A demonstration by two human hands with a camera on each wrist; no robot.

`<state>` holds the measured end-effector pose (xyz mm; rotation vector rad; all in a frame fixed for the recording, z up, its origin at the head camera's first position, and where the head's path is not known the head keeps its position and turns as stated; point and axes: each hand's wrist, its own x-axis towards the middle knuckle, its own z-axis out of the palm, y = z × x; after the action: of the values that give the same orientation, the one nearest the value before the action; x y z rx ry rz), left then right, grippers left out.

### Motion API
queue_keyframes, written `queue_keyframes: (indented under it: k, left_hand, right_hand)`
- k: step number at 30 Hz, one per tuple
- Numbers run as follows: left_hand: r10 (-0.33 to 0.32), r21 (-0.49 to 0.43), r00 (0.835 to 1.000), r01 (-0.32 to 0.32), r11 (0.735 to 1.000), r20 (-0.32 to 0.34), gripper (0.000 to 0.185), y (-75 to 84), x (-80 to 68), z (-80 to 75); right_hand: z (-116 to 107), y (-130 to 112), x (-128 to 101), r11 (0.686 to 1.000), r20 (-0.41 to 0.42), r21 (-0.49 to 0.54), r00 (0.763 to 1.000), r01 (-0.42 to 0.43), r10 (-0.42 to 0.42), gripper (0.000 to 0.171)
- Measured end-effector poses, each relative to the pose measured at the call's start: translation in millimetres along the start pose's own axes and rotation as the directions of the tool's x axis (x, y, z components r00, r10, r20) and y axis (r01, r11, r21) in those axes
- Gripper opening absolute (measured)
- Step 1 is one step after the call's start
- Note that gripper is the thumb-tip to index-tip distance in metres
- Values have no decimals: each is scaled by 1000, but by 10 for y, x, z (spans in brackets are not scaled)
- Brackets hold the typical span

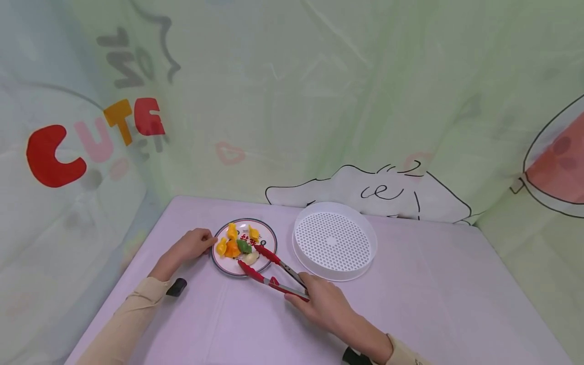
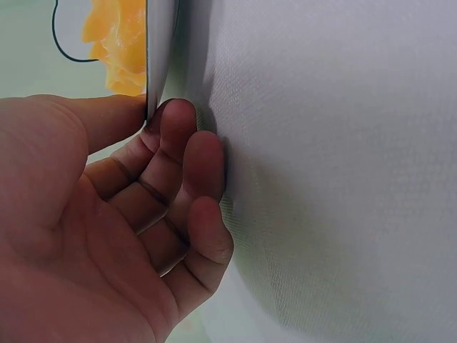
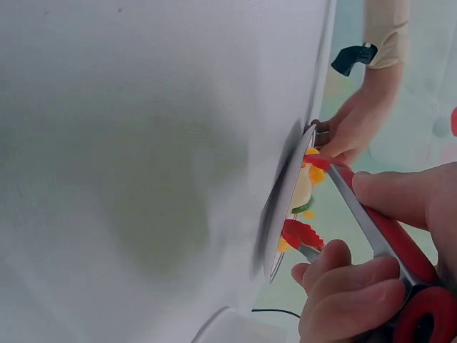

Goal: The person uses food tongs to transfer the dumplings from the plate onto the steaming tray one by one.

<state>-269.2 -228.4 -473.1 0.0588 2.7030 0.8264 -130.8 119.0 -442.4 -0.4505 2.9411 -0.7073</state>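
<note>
A small round plate (image 1: 269, 231) with a dark rim sits on the lilac table and holds yellow and orange food pieces (image 1: 231, 247), a green piece (image 1: 244, 246) and a white piece (image 1: 250, 258). My left hand (image 1: 211, 242) pinches the plate's left rim (image 2: 152, 71) between thumb and curled fingers, next to an orange piece (image 2: 118, 36). My right hand (image 1: 301, 290) grips red-tipped metal tongs (image 1: 274, 274). The tongs' two arms lie either side of the white piece (image 3: 301, 189) without closing on it. In the right wrist view my right hand (image 3: 343, 236) squeezes the tongs' handles (image 3: 389, 236).
A round white perforated tray (image 1: 334, 241) stands just right of the plate, close to the tongs. A printed curtain (image 1: 319, 101) hangs along the table's far and side edges. Lilac cloth (image 1: 456, 304) stretches to the right and front.
</note>
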Motion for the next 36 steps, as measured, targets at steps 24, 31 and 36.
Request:
queue_keyframes:
  k: [24, 31, 36]
  left_hand:
    - [8, -2, 1000, -8, 1000, -1, 25, 51, -59, -15]
    - [7, -3, 1000, -8, 1000, -7, 25, 41, -57, -11]
    - [10, -2, 1000, -10, 1000, -11, 25, 56, -69, -7]
  right_hand:
    - [-54, 80, -71, 1000, -59, 1, 998, 15, -15, 38]
    - [-95, 113, -95, 1000, -83, 20, 996, 21, -20, 35]
    - [-151, 116, -123, 999, -92, 33, 996, -4, 7, 34]
